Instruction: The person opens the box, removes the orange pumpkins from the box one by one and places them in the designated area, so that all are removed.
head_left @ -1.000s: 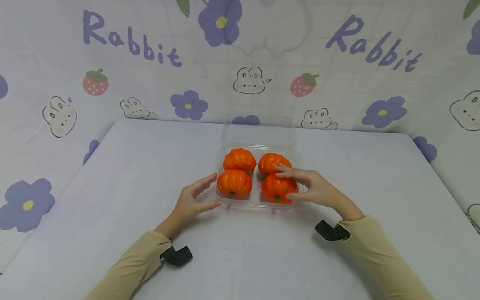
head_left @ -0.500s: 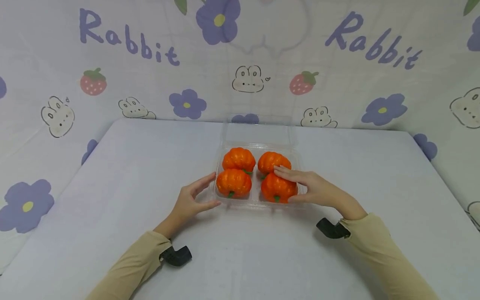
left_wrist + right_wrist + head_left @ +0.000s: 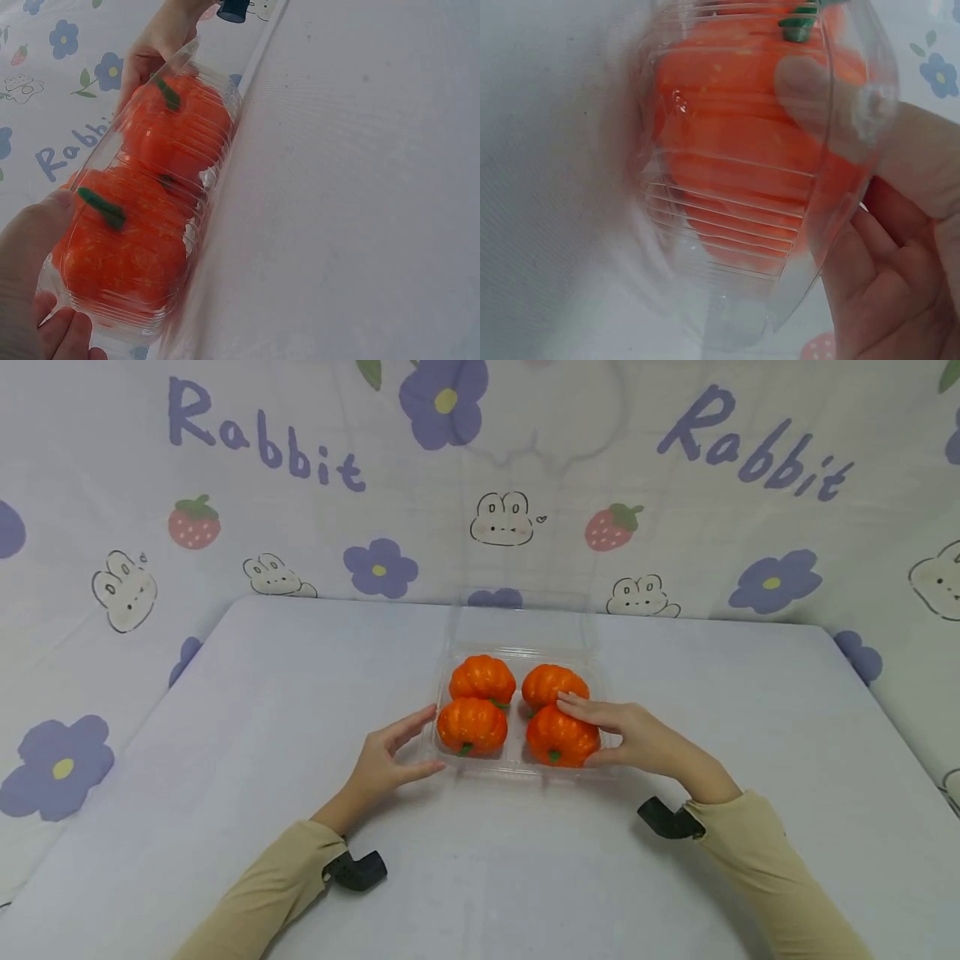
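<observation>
A clear plastic clamshell box [image 3: 517,762] lies with its lid raised at the back, holding several orange pumpkins with green stems. My left hand [image 3: 384,764] holds the box's left side, thumb at the front corner and fingers along the side; the left wrist view shows the thumb [image 3: 46,214] at the rim. My right hand [image 3: 637,739] grips the front-right pumpkin [image 3: 561,739], fingers over its top and thumb low on its right. Through the plastic in the right wrist view, that thumb [image 3: 810,94] lies against the pumpkin. The fingers' far ends are partly hidden there.
In the box, the front-left pumpkin [image 3: 472,727], back-left pumpkin [image 3: 482,678] and back-right pumpkin [image 3: 553,683] sit close together. The transparent lid [image 3: 521,625] stands behind them. A white table [image 3: 315,652] extends around the box, up to a printed cloth backdrop [image 3: 420,485].
My right hand's fingers have come together and settled over the front-right pumpkin. My left hand and the box keep their places; the head view shifts slightly.
</observation>
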Available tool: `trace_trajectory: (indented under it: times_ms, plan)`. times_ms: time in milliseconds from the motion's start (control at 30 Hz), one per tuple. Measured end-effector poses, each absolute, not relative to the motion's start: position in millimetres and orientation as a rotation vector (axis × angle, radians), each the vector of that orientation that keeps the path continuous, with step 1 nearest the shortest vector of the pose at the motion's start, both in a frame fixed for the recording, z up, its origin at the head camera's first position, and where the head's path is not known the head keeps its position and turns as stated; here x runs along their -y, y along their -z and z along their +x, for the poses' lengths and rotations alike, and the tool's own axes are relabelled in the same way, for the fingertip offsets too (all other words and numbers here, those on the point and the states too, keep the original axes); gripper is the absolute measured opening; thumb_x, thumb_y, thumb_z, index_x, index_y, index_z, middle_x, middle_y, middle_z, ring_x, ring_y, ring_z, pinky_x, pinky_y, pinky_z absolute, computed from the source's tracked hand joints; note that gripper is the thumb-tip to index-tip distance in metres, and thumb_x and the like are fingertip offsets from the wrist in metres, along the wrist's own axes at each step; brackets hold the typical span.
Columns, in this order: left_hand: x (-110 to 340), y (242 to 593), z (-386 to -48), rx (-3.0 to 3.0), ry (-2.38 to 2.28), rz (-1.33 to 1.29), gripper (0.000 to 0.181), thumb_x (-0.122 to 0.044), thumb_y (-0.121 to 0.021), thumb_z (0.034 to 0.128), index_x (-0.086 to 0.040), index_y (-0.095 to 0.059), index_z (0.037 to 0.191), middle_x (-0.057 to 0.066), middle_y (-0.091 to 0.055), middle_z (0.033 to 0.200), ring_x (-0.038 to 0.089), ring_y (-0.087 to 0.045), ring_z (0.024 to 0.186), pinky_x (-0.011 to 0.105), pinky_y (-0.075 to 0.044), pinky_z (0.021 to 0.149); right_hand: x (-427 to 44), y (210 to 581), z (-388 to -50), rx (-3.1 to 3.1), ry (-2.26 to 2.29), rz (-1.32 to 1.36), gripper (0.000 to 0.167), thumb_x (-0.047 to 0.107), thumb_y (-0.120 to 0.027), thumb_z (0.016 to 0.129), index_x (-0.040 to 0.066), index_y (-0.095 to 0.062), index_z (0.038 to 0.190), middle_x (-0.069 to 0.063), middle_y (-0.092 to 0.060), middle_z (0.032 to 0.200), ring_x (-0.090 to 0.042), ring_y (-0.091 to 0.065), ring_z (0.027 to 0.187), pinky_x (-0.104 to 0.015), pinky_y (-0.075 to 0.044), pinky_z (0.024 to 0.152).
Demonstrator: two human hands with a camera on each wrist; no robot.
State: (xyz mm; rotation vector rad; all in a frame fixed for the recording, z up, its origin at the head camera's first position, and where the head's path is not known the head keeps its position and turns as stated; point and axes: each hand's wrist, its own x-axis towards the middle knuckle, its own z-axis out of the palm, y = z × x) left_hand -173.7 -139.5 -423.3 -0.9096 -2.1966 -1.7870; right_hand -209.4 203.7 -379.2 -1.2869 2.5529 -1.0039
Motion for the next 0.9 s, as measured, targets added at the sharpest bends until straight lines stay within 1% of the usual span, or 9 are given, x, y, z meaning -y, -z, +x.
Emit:
trace_trajectory:
  times_ms: [100, 233, 400, 600, 667, 767, 900]
  plan:
    - [138.3, 423.3, -173.6, 2.197, 1.787, -0.916, 0.063, 0.017, -0.071, 0.0634, 0.019, -0.043, 0.119, 0.03, -0.044, 0.124, 0.039, -0.042, 0.114, 0.048, -0.033, 0.094, -206.5, 381.7, -208.8, -2.603, 1.014, -1.29, 0.073, 0.016, -0.078, 0.067, 0.003, -0.045, 0.131, -0.009, -0.043, 0.133, -0.025, -0.04, 0.12, -0.038, -0.039, 0.092]
    - [137.7, 422.8, -173.1, 2.207, 1.777, -0.917, 0.063, 0.016, -0.071, 0.0639, 0.019, -0.043, 0.12, 0.03, -0.044, 0.124, 0.038, -0.042, 0.115, 0.048, -0.033, 0.094, -207.5, 384.4, -207.5, -2.622, 1.089, -1.254, 0.071, 0.016, -0.079, 0.065, 0.003, -0.049, 0.127, -0.009, -0.05, 0.127, -0.025, -0.047, 0.113, -0.035, -0.044, 0.086]
    - [138.2, 423.0, -173.1, 2.214, 1.759, -0.909, 0.063, 0.016, -0.072, 0.0635, 0.018, -0.044, 0.12, 0.029, -0.044, 0.124, 0.037, -0.042, 0.115, 0.044, -0.034, 0.095, -205.3, 384.5, -207.3, -2.611, 1.234, -1.184, 0.068, 0.014, -0.081, 0.063, 0.002, -0.053, 0.124, -0.012, -0.053, 0.122, -0.027, -0.05, 0.109, -0.037, -0.047, 0.082]
    - [138.7, 423.8, -173.6, 2.203, 1.77, -0.914, 0.063, 0.017, -0.072, 0.0629, 0.019, -0.043, 0.119, 0.03, -0.044, 0.123, 0.038, -0.042, 0.115, 0.042, -0.034, 0.095, -204.7, 384.4, -208.6, -2.595, 1.376, -1.155, 0.068, 0.009, -0.084, 0.058, -0.002, -0.054, 0.119, -0.012, -0.055, 0.116, -0.025, -0.05, 0.107, -0.04, -0.043, 0.087]
    - [138.5, 423.7, -173.3, 2.198, 1.77, -0.919, 0.063, 0.017, -0.072, 0.0629, 0.019, -0.043, 0.119, 0.03, -0.044, 0.123, 0.038, -0.042, 0.115, 0.042, -0.034, 0.095, -204.7, 385.0, -209.4, -2.592, 1.408, -1.155, 0.069, 0.006, -0.084, 0.057, -0.002, -0.053, 0.118, -0.012, -0.055, 0.115, -0.023, -0.049, 0.106, -0.039, -0.042, 0.089]
    - [138.4, 423.5, -173.2, 2.196, 1.766, -0.921, 0.063, 0.017, -0.072, 0.063, 0.02, -0.043, 0.119, 0.031, -0.044, 0.123, 0.039, -0.041, 0.115, 0.043, -0.034, 0.095, -204.7, 385.6, -210.3, -2.565, 1.454, -1.163, 0.073, 0.001, -0.083, 0.056, -0.006, -0.049, 0.121, -0.015, -0.051, 0.119, -0.024, -0.047, 0.109, -0.037, -0.041, 0.09]
    - [137.8, 424.6, -173.1, 2.194, 1.768, -0.918, 0.063, 0.017, -0.071, 0.0629, 0.019, -0.043, 0.119, 0.03, -0.044, 0.123, 0.038, -0.041, 0.116, 0.043, -0.033, 0.095, -205.8, 386.0, -209.6, -2.56, 1.475, -1.137, 0.075, 0.0, -0.082, 0.058, -0.006, -0.047, 0.125, -0.015, -0.047, 0.122, -0.021, -0.044, 0.112, -0.031, -0.041, 0.09]
